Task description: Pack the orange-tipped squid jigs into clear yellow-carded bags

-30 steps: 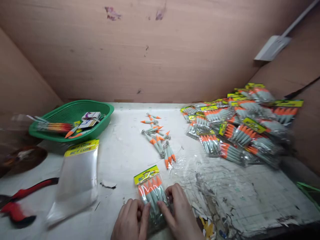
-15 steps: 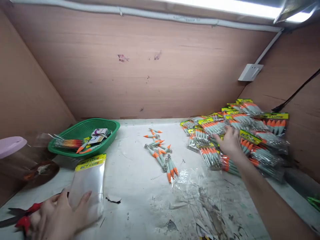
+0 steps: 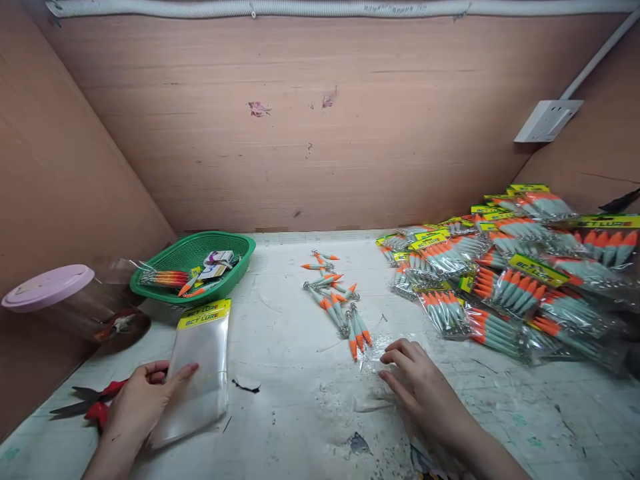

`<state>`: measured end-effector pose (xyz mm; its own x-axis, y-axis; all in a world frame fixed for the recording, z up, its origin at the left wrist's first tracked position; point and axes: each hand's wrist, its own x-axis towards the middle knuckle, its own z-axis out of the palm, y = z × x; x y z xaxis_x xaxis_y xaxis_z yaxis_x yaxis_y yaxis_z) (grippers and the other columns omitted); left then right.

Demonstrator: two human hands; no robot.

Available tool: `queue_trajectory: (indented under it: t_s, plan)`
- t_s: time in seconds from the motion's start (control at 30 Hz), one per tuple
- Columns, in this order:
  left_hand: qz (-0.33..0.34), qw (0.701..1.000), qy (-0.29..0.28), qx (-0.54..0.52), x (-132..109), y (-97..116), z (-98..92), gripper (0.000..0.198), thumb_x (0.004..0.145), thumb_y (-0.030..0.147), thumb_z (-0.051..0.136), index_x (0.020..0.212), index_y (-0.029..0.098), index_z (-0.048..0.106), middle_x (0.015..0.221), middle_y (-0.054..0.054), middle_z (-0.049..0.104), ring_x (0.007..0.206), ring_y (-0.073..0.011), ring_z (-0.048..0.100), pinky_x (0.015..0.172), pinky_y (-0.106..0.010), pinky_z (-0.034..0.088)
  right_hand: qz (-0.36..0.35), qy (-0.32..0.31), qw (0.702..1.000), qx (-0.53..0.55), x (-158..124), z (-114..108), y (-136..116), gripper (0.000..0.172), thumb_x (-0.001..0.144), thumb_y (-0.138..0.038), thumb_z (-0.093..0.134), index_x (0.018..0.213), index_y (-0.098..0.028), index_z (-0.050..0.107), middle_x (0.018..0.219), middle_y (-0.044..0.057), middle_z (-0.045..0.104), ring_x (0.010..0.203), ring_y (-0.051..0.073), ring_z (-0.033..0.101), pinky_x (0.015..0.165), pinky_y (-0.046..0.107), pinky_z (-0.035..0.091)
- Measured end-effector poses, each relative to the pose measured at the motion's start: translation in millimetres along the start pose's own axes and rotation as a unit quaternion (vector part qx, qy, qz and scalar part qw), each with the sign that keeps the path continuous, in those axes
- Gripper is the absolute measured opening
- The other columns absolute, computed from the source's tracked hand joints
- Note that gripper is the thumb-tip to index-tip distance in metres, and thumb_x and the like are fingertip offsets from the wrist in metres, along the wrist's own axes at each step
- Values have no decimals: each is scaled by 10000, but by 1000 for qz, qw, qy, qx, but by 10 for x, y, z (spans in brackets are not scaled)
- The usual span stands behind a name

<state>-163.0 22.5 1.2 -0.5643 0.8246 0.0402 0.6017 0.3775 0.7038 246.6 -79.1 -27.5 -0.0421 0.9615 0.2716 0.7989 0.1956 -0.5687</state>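
At the left, my left hand (image 3: 143,400) grips the edge of a stack of clear plastic bags (image 3: 200,373) with yellow BCT LURE headers, its thumb lying across the top one. Red-handled scissors (image 3: 97,403) lie just beyond that hand. My right hand (image 3: 423,387) hovers low over the table, fingers slightly bent and apart, nothing in them. Close to its fingertips are loose squid jigs (image 3: 357,333), pale green with orange tips and metal hooks, spread in a small cluster. Packed bags of squid jigs (image 3: 445,310) form a pile at the right.
A green basket (image 3: 240,270) at the back left holds packaged jigs and small boxes. Beside it stands a clear jar with a pink lid (image 3: 50,287). The table (image 3: 300,413) has a worn, stained covering. A wooden wall (image 3: 310,180) closes the back.
My right hand has come away from the pile of packed bags, towards me and left, near the loose jigs. My left hand stays at the bag stack. The view has tilted down.
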Motion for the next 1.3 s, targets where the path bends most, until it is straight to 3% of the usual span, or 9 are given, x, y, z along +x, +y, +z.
queue_trajectory:
  t_s: [0.17,0.27,0.53,0.63,0.73,0.83,0.93,1.07,1.3]
  plan:
    - [-45,999,1,17,-55,30,-28,306,577,462,774,500,224,597,418,97,559,555,-170,564,495,-199,342,-31,-29,999,23,-16,103,-129,111,873,-204,481,883,-212,591,935,83,598,884,216,564,746,373,501]
    - [-54,991,14,-123,-120,61,-70,170,597,288,790,572,218,638,503,100,613,598,-127,567,537,-175,396,-44,-26,999,20,-15,128,-161,124,883,-207,462,877,-211,586,930,85,600,870,213,569,727,365,506]
    - [-10,858,137,-495,-367,349,-97,254,488,89,809,594,186,600,583,101,659,575,-74,589,602,-148,524,-22,23,995,95,20,44,-276,136,890,-290,487,871,-224,605,909,83,611,861,215,581,758,378,497]
    - [-31,846,-61,-529,-751,580,65,338,435,213,870,639,193,602,599,97,660,567,-63,590,586,-138,513,58,-48,954,291,7,130,-503,280,842,-425,572,1043,-230,587,1021,94,601,917,214,586,806,388,506]
    - [-29,825,-269,-497,-1187,783,342,329,518,338,854,659,173,607,567,63,615,543,-71,567,555,-165,497,139,-115,832,524,-7,287,-761,610,730,-532,676,1229,-246,470,1114,96,569,917,202,605,747,361,541]
    - [-63,784,-389,-480,-1369,933,559,314,610,333,811,811,176,629,712,28,646,666,-108,625,642,-225,534,176,-121,781,587,51,361,-868,423,765,-521,650,1020,-204,533,853,26,591,694,137,600,609,293,532]
    - [-123,748,-420,-499,-1236,1061,647,346,600,267,818,851,152,609,845,-36,688,754,-158,671,673,-271,564,128,-144,849,492,252,280,-698,323,842,-485,558,956,-184,540,754,11,585,597,116,560,552,271,501]
    - [-173,738,-310,-574,-944,1151,716,210,690,83,722,793,149,552,764,-20,691,680,-121,678,659,-242,578,-32,-20,990,133,643,119,-214,225,852,-264,524,1053,-189,591,917,81,616,816,198,559,725,377,496]
    - [-231,731,-275,-579,-832,1034,908,137,805,5,573,816,142,565,658,14,647,605,-91,665,618,-202,581,-160,-122,975,-96,978,186,57,272,764,-124,618,1016,-228,620,951,60,613,916,240,501,743,378,464]
